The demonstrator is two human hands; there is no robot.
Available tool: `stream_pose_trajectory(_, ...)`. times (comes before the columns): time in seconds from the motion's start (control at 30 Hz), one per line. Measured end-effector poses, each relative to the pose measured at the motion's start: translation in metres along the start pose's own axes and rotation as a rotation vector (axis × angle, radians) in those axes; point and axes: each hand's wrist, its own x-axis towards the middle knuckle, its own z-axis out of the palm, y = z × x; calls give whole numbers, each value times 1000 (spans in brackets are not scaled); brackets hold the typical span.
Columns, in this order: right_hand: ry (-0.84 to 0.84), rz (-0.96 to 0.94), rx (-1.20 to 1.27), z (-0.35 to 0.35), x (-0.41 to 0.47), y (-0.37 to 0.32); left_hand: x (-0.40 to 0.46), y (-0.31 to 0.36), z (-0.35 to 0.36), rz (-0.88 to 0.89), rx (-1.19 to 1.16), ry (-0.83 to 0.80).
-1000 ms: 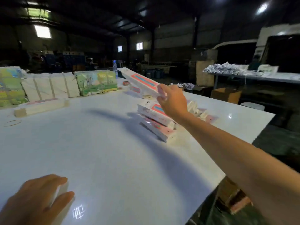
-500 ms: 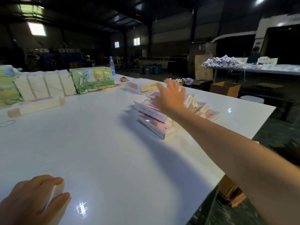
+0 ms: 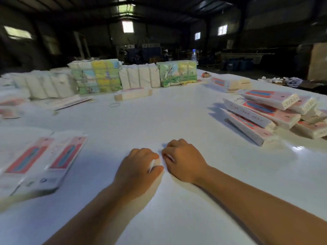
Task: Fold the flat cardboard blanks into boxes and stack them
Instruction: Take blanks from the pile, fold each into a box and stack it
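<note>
Both hands, left hand (image 3: 139, 167) and right hand (image 3: 184, 161), curled around something small and white (unidentifiable); nearby, the stacked boxes (image 3: 261, 117) leaned, likely to slide.

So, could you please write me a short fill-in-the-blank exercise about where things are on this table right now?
1. The pile of folded boxes lies to the person's ____ side.
2. The flat blanks lie to the person's ____ side.
3. The left hand and right hand both rest on the white ____.
4. The rubber band lies in front of the ____ bundles.

Missing words: right; left; table; white
</note>
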Motion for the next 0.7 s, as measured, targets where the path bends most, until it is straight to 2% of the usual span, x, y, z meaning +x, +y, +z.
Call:
stream_pose_trajectory(0.07,17,-7,-4,2,-1,3,0,1,-2,-4,-76,22)
stream_pose_trajectory(0.13,24,-14,5,3,-3,4,4,-5,-16,-108,-275,26)
stream_pose_trajectory(0.2,59,-22,51,3,-4,0,10,-27,-37,-196,-328,18)
stream_pose_trajectory(0.3,146,-42,120,9,-3,-1,11,-84,-81,-329,-76,23)
stream_pose_trajectory(0.4,159,-87,199,11,4,4,-7,-153,-122,-661,261,41)
stream_pose_trajectory(0.47,189,-108,186,22,11,9,-31,-191,-135,-912,381,2)
stream_pose_trajectory(0.53,164,-127,212,34,14,15,-48,-216,-136,-1051,394,-55)
stream_pose_trajectory(0.6,117,-151,268,42,16,26,-51,-229,-132,-1058,382,-59)
stream_pose_trajectory(0.7,43,-37,190,41,19,30,-45,-236,-135,-1076,277,-37)
